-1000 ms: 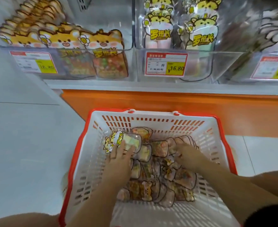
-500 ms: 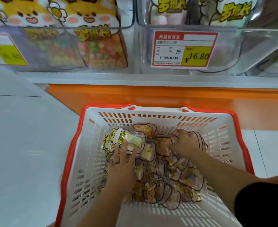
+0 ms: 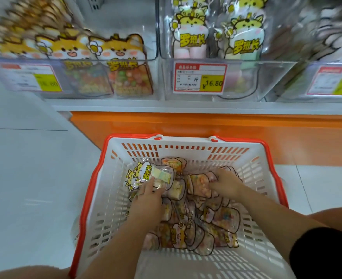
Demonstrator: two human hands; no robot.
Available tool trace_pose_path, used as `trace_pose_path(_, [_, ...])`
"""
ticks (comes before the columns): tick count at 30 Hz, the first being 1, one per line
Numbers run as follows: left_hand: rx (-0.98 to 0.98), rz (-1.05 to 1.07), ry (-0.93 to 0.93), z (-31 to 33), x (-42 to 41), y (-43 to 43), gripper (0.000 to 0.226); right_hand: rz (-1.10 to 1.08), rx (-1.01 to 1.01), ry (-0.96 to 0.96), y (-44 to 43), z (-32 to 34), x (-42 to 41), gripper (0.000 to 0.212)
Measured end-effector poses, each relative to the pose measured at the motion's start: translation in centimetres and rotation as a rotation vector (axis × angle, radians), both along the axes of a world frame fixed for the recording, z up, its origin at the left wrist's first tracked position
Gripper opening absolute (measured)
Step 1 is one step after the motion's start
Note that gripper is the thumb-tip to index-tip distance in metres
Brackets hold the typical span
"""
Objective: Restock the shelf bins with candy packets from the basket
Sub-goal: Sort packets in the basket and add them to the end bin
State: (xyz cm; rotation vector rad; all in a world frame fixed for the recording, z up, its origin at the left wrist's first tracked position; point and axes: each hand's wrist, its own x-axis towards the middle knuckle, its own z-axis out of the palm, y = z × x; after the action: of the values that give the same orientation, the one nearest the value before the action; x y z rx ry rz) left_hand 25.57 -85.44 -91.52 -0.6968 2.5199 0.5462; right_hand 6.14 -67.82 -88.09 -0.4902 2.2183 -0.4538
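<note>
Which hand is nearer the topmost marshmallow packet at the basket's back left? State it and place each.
Left. The left hand grips the marshmallow packet at its near edge; the right hand is off to its right, gripping other candy packets.

Basket [image 3: 186, 142] top open, free entry from above. Packets [image 3: 216, 220] heap fills middle and far part; bare strips along near and left walls. Left bin [image 3: 125, 21] front rows packed tight, right rear free. Middle bin [image 3: 271, 81] front free, stock at back. Shelf edge [image 3: 186, 106] between basket and bins.
</note>
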Motion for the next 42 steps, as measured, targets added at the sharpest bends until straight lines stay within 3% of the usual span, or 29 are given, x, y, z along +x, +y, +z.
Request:
trace_pose_path(2, [0.063,0.011,0.117,1.5,-0.5,0.0,0.04,0.064,-0.062,0.028,0.1,2.8,-0.1,0.01])
trace_pose_path(5, [0.268,0.105,0.261,5.7,-1.9,0.6,0.03,0.195,-0.149,0.115,0.1,7.1,-0.1,0.044])
trace_pose_path(9, [0.694,0.46,0.4,13.3,-3.1,2.1,0.024,0.215,-0.318,0.29,-0.2,13.8,1.4,0.026])
trace_pose_path(13, [1.345,0.916,0.554,19.9,-2.5,3.1,0.042,0.238,-0.588,0.496,0.5,19.0,4.2,0.014])
trace_pose_path(16, [1.509,0.858,0.58,23.4,-1.4,3.1,0.048,0.398,-0.751,0.592,1.3,19.9,6.2,0.021])
trace_pose_path(19, [1.458,0.782,0.607,24.4,-0.3,2.5,0.059,0.54,-0.714,0.608,1.8,19.1,7.2,0.047])
trace_pose_path(24, [1.345,0.755,0.677,23.9,0.6,1.2,0.044,0.614,-0.757,0.661,1.1,19.0,8.2,0.045])
trace_pose_path(26, [1.289,0.759,0.73,23.7,0.4,1.0,0.033,0.612,-0.778,0.595,0.8,19.0,8.2,0.049])
trace_pose_path(28, [1.239,0.772,0.762,23.6,0.0,1.0,0.032,0.475,-0.831,0.479,0.4,19.4,8.2,0.058])
trace_pose_path(32, [1.186,0.723,0.735,23.2,-0.3,1.1,0.029,-0.091,-0.855,0.204,-0.6,20.4,7.6,0.079])
trace_pose_path(35, [1.135,0.697,0.712,22.9,-0.3,1.4,0.028,-0.213,-0.788,-0.011,-0.9,20.2,6.6,0.057])
trace_pose_path(37, [1.124,0.705,0.717,22.8,-0.4,1.6,0.025,-0.227,-0.783,0.009,-1.1,20.1,6.4,0.034])
trace_pose_path(42, [1.069,0.781,0.723,22.8,-0.3,1.7,0.023,-0.359,-0.834,0.044,-1.4,20.3,5.7,0.016])
